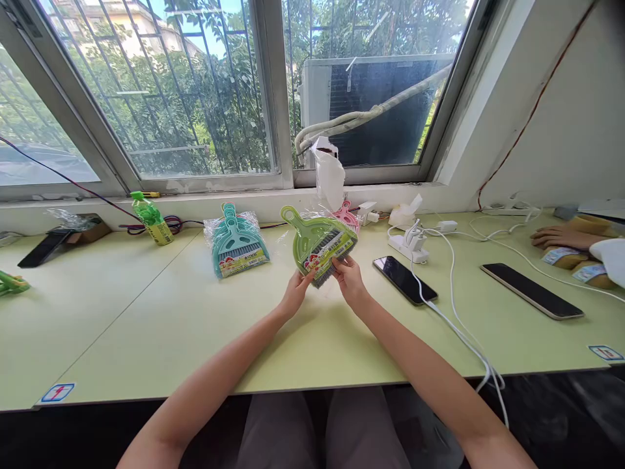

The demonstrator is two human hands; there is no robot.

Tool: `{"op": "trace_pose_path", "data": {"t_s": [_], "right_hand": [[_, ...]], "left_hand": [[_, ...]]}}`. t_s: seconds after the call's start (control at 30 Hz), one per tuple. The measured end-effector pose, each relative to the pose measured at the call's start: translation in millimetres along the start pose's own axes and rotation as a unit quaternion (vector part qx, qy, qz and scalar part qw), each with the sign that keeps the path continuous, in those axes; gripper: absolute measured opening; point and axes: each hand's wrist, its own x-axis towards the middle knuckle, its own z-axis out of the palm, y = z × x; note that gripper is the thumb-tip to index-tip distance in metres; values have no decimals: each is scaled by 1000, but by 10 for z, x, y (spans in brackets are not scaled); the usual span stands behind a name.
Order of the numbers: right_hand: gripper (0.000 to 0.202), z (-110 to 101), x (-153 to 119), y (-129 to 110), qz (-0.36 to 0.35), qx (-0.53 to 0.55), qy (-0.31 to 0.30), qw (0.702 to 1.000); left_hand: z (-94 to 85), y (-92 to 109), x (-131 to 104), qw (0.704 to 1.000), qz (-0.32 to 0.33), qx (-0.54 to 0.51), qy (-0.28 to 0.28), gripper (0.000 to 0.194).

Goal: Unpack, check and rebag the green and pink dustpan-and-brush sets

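The person's bare forearms point(209, 387) come in closest, reaching over the front edge of a pale yellow-green table point(176, 345), with legs in grey-brown trousers point(278, 433) below. Out at the end of them, both hands are closed on a lime-green plastic dustpan-and-brush set point(305, 244) in clear wrapping, held at a tilt over the middle of the table, its looped handle pointing up and to the left. The left hand point(295, 292) grips its lower corner; the right hand point(350, 280) pinches the edge by the yellow printed label point(327, 255).

Left of it I can see wrapped teal plastic dustpan-and-brush sets point(237, 238) lying together, and farther left a green-capped plastic bottle point(152, 218). A pink plastic dustpan point(347, 212) shows partly behind the lime-green set. To the right lie a black smartphone point(405, 280) and a white power strip point(408, 247) with cables. At the far right, a co-worker's hand point(561, 237) rests near brown packages point(564, 258).
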Motion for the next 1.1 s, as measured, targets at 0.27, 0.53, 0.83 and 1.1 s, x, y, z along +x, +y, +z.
{"op": "trace_pose_path", "data": {"t_s": [0.27,0.53,0.83,1.1], "right_hand": [[42,3,-17,99,32,8,22,999],[39,-1,-9,187,37,4,48,998],[39,-7,9,122,35,5,33,999],[41,33,-24,177,52,6,18,998]], "left_hand": [[5,28,-1,996,1,-55,74,49],[80,-116,-54,989,-81,-114,52,56],[54,-18,-35,991,-111,-65,42,53],[-5,72,-17,992,-22,-17,126,55]]}}
